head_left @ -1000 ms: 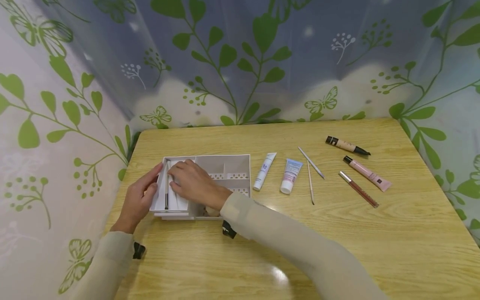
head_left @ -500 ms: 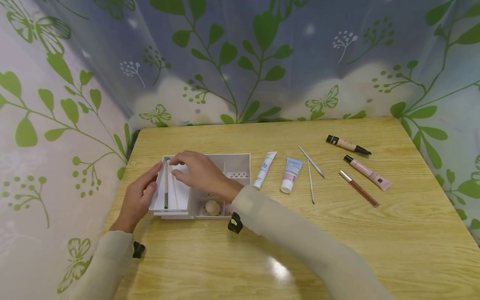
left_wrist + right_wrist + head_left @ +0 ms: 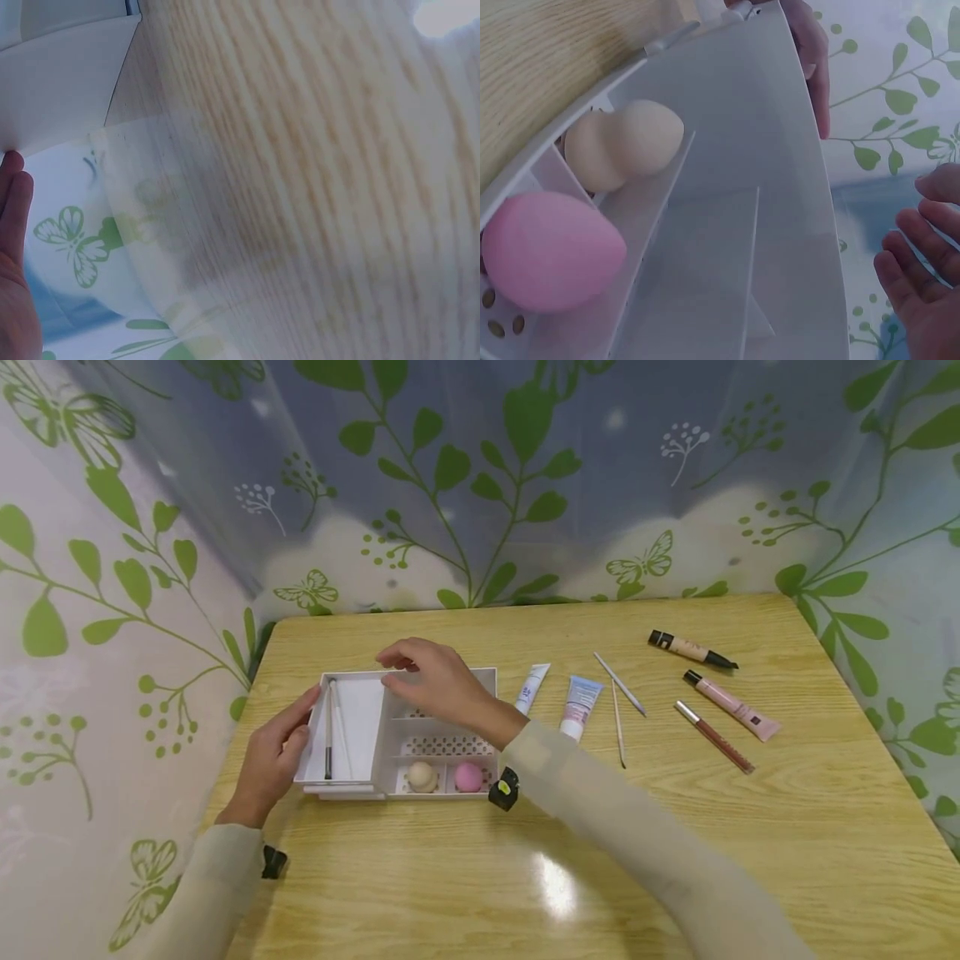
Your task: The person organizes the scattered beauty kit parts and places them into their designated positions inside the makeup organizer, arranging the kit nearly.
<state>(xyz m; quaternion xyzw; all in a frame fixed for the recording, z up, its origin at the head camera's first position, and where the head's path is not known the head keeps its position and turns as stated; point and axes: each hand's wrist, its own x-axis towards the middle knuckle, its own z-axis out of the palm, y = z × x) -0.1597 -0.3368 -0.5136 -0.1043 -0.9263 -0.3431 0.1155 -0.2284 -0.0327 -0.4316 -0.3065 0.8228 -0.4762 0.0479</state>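
A white compartment organizer (image 3: 442, 797) stands on the left part of the table. In its shallow left tray (image 3: 360, 727) lie a dark-tipped makeup brush (image 3: 328, 735) and a slim pale stick (image 3: 342, 727), side by side. A beige makeup sponge (image 3: 622, 142) and a pink makeup sponge (image 3: 551, 251) sit in the near compartments. My left hand (image 3: 273, 756) rests along the organizer's outer left side, its fingers extended against the wall. Above the organizer's back edge, my right hand (image 3: 450, 685) hovers with loosely bent fingers and holds nothing.
Right of the organizer lie a white tube (image 3: 534, 685), a blue-and-white tube (image 3: 581, 702) and two thin brushes (image 3: 620, 672) (image 3: 618, 727). Farther right are a black-capped beige tube (image 3: 690, 648), a pink tube (image 3: 731, 703) and a brown lip gloss tube (image 3: 716, 739). Patterned curtains (image 3: 525, 485) hang behind.
My right hand has lifted away from the left tray and moved right and back, uncovering both sticks and both sponges. The left hand stays at the organizer's side.
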